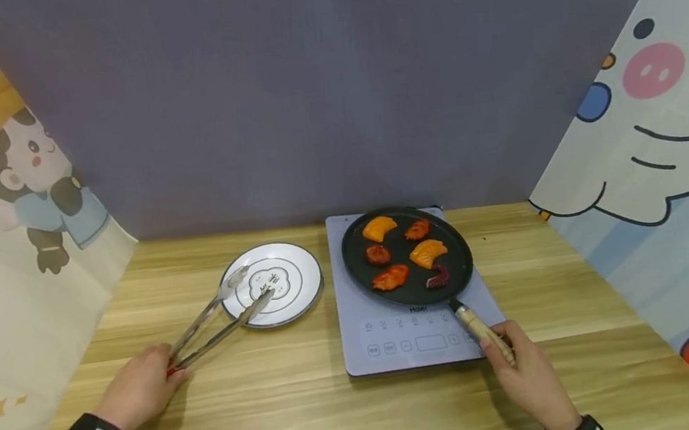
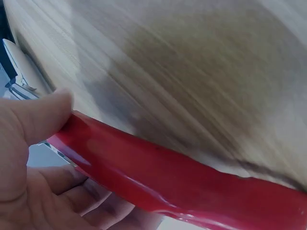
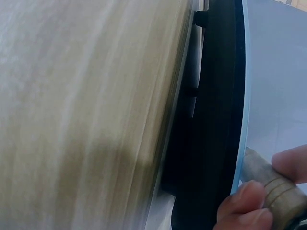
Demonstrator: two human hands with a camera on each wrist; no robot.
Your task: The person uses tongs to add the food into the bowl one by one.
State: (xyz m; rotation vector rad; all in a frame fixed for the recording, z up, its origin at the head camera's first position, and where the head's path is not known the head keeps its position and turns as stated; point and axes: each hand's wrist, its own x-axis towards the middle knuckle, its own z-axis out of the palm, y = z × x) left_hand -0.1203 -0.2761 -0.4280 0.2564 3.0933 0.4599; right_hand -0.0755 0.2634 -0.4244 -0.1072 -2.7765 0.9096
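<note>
My left hand grips a pair of metal tongs by their red handle. The spread tips of the tongs reach over a white plate with dark line patterns. On the right, my right hand holds the wooden handle of a black frying pan between thumb and fingers. Several food pieces lie in the pan, among them an orange slice, a reddish piece and a dark red curled tentacle-like piece. The pan sits on a pale induction cooker.
A wood-grain table carries everything. Behind it stands a grey panel. Printed cartoon sheets flank both sides, with a hatted figure on the left and a pig snout on the right.
</note>
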